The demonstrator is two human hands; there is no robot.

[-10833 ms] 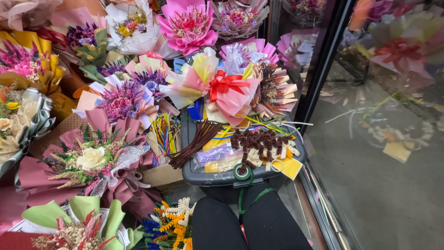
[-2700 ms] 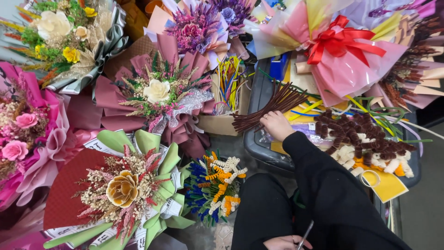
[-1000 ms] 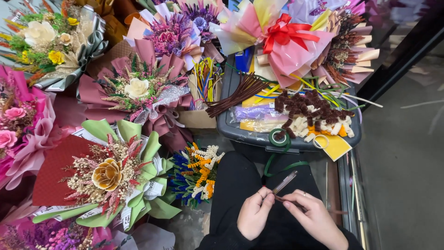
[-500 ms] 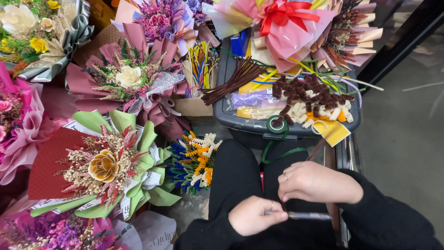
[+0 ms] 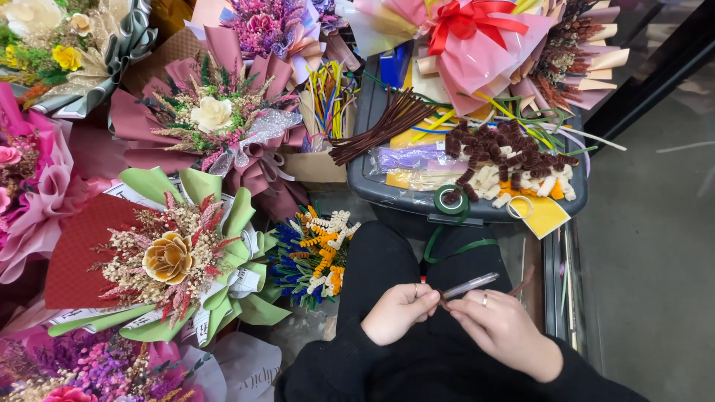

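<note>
My left hand (image 5: 398, 313) and my right hand (image 5: 503, 327) meet over my lap, both in black sleeves. The fingertips of both pinch a thin brown pipe cleaner (image 5: 521, 281) together with a slim clear stick (image 5: 471, 284) that points up and to the right. A ring shows on each hand. Just ahead of my knees sits a grey bin (image 5: 387, 190) with a bundle of brown pipe cleaners (image 5: 383, 126), curled brown and white pieces (image 5: 506, 160) and a roll of green tape (image 5: 451, 201) on its rim.
Wrapped bouquets crowd the left: a green and red one (image 5: 167, 257), a mauve one with a cream rose (image 5: 212, 119), a pink one with a red bow (image 5: 477, 37). A small bunch of blue, orange and white twisted stems (image 5: 313, 257) lies by my left knee. A dark rail (image 5: 555, 283) and grey floor run along the right.
My hands have come together at the fingertips. The right hand, which lay over the left half a second ago, now sits beside it, and the clear stick tilts up to the right.
</note>
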